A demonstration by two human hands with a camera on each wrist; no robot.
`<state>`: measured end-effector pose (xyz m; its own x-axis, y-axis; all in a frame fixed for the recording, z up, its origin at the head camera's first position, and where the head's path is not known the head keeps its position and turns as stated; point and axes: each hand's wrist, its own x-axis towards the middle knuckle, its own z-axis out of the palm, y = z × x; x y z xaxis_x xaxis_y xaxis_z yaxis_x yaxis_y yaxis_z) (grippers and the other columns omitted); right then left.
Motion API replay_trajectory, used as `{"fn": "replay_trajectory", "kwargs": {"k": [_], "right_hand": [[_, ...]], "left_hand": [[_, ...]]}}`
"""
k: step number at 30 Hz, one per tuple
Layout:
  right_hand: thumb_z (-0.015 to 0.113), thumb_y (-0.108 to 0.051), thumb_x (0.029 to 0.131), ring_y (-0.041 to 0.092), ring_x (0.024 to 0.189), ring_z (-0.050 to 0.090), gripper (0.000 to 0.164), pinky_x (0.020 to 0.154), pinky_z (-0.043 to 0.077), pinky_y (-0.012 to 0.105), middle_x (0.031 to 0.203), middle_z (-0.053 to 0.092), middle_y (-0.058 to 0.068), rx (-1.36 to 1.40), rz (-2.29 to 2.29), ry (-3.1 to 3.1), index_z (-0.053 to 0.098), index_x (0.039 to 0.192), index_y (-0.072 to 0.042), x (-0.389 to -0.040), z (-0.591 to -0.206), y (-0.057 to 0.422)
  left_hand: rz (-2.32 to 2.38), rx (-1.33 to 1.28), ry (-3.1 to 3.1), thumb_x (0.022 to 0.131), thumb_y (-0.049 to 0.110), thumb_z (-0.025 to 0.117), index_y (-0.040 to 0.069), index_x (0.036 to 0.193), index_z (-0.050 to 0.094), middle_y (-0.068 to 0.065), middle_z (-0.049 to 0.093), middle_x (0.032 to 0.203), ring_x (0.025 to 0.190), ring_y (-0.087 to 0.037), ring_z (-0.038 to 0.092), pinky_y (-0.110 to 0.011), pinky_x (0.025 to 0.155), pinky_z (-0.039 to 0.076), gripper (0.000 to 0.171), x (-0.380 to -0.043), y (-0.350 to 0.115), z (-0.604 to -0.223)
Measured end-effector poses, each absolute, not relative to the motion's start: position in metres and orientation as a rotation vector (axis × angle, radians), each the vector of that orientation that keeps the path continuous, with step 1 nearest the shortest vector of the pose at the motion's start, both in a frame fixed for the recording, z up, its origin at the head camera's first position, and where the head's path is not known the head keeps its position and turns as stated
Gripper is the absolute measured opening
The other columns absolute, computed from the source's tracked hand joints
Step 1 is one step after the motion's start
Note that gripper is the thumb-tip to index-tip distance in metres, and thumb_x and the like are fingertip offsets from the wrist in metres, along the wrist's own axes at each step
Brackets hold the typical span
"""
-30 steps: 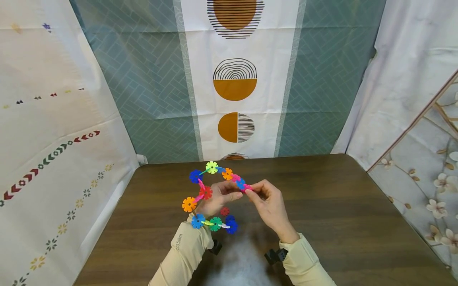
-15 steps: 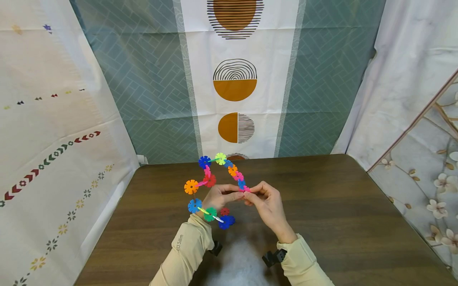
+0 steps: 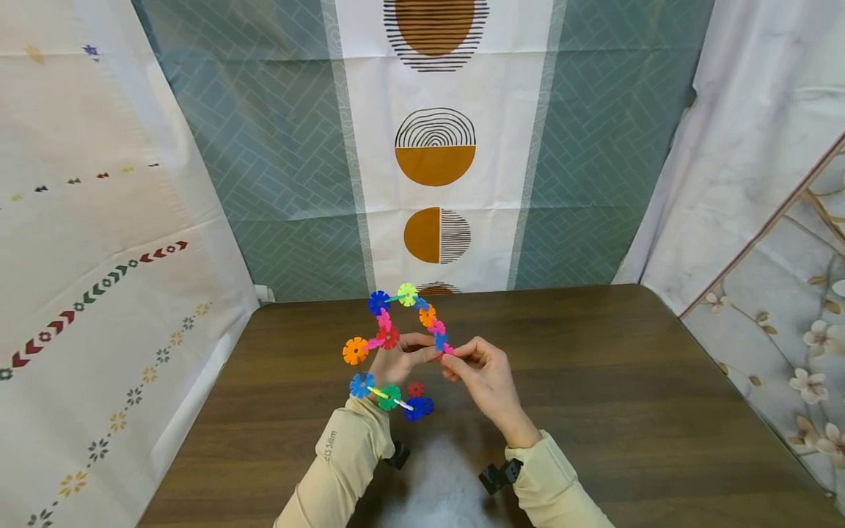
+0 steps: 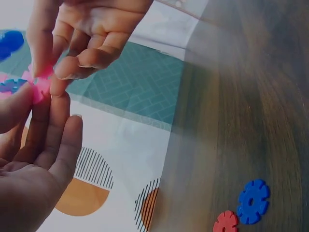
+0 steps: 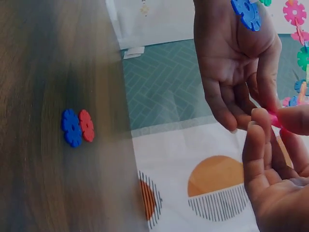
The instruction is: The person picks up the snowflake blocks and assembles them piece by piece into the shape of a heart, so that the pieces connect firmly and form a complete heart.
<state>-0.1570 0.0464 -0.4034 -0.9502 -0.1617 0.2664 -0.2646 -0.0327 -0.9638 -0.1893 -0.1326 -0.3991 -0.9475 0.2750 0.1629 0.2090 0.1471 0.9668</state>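
Note:
A chain of slotted plastic flower discs (image 3: 355, 350) in many colours hangs in a curve over and around my left hand (image 3: 394, 367). My left thumb and fingers pinch the pink disc (image 4: 41, 86) at one end of it. From the other side my right hand (image 3: 487, 383) pinches at the same pink end, fingertips meeting the left ones. A blue disc (image 5: 247, 13) at the chain's other end dangles by the left wrist in the right wrist view. The fingertips partly hide where the pink pieces join.
Two loose discs, one red (image 3: 416, 389) and one blue (image 4: 253, 201), lie side by side on the brown wooden table (image 3: 594, 381) below the hands. Patterned cloths (image 3: 284, 147) hang behind the table and along both sides.
The chain's upper loop has swung up and slightly right. Both hands have shifted slightly, the right one leftward, and the pinched pink end has come a little left with them.

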Motion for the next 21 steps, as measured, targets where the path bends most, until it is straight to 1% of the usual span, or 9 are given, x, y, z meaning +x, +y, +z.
{"fn": "replay_trajectory", "kwargs": {"k": [2,5,7,8,11,14,17,19,21], "right_hand": [[0.069,-0.007,0.09,0.041,0.077,0.066,0.015,0.072,0.059,0.037,0.09,0.068,0.021,0.498,2.147,-2.171,0.063,0.099,0.003,-0.163,-0.413,0.047],[0.065,-0.021,0.095,0.033,0.077,0.067,0.018,0.072,0.057,0.04,0.091,0.068,0.014,0.526,2.079,-2.261,0.064,0.102,-0.004,-0.17,-0.423,0.05],[0.062,-0.027,0.097,0.032,0.078,0.067,0.021,0.073,0.057,0.042,0.091,0.068,0.012,0.517,2.043,-2.315,0.064,0.103,-0.007,-0.175,-0.428,0.052],[0.061,-0.029,0.097,0.031,0.078,0.067,0.022,0.072,0.057,0.042,0.09,0.068,0.01,0.512,2.006,-2.356,0.064,0.102,-0.008,-0.177,-0.431,0.053],[0.062,-0.028,0.096,0.026,0.078,0.064,0.022,0.071,0.055,0.038,0.089,0.066,0.006,0.529,1.837,-2.543,0.065,0.102,-0.007,-0.182,-0.441,0.052],[0.068,-0.025,0.092,0.018,0.079,0.06,0.024,0.07,0.053,0.033,0.091,0.064,0.002,0.644,1.574,-2.805,0.065,0.105,-0.005,-0.183,-0.452,0.047],[0.074,-0.023,0.088,0.015,0.078,0.059,0.029,0.07,0.053,0.033,0.092,0.063,0.003,0.762,1.337,-2.979,0.064,0.107,-0.004,-0.18,-0.46,0.038],[0.076,-0.024,0.085,0.014,0.077,0.059,0.03,0.069,0.053,0.034,0.091,0.063,0.003,0.796,1.176,-3.031,0.065,0.106,-0.006,-0.178,-0.465,0.031],[0.077,-0.026,0.084,0.013,0.077,0.058,0.03,0.068,0.052,0.034,0.09,0.062,0.001,0.785,1.039,-3.051,0.066,0.106,-0.009,-0.176,-0.469,0.024]], "left_hand": [[1.983,0.421,2.333,0.092,0.002,0.064,-0.013,0.103,0.066,-0.016,0.072,0.091,0.082,-0.022,0.069,-0.03,0.08,0.056,0.019,-0.189,-0.133,-0.399],[2.052,0.284,2.305,0.092,0.002,0.064,-0.012,0.099,0.066,-0.008,0.072,0.086,0.081,-0.022,0.069,-0.031,0.08,0.056,0.015,-0.188,-0.134,-0.398],[2.093,0.226,2.297,0.092,0.001,0.064,-0.01,0.096,0.065,-0.005,0.071,0.083,0.081,-0.021,0.07,-0.033,0.081,0.056,0.012,-0.188,-0.136,-0.397],[2.118,0.199,2.287,0.092,0.0,0.064,-0.009,0.095,0.065,-0.004,0.07,0.082,0.081,-0.021,0.07,-0.034,0.081,0.057,0.01,-0.188,-0.136,-0.396],[2.157,0.153,2.273,0.091,-0.002,0.063,-0.009,0.094,0.063,-0.002,0.068,0.079,0.079,-0.02,0.07,-0.038,0.083,0.056,0.007,-0.188,-0.138,-0.395],[2.199,0.134,2.24,0.09,-0.002,0.064,-0.01,0.094,0.062,-0.001,0.068,0.077,0.078,-0.022,0.07,-0.045,0.086,0.055,0.009,-0.188,-0.14,-0.394],[2.233,0.149,2.225,0.09,-0.003,0.065,-0.01,0.092,0.061,-0.002,0.068,0.077,0.075,-0.02,0.07,-0.048,0.087,0.054,0.008,-0.188,-0.141,-0.395],[2.262,0.153,2.212,0.09,-0.004,0.064,-0.01,0.089,0.061,-0.003,0.068,0.076,0.073,-0.018,0.069,-0.051,0.087,0.053,0.006,-0.187,-0.141,-0.395],[2.281,0.152,2.21,0.09,-0.007,0.063,-0.009,0.088,0.061,-0.004,0.067,0.076,0.071,-0.016,0.069,-0.051,0.086,0.054,0.004,-0.187,-0.14,-0.396]]}}
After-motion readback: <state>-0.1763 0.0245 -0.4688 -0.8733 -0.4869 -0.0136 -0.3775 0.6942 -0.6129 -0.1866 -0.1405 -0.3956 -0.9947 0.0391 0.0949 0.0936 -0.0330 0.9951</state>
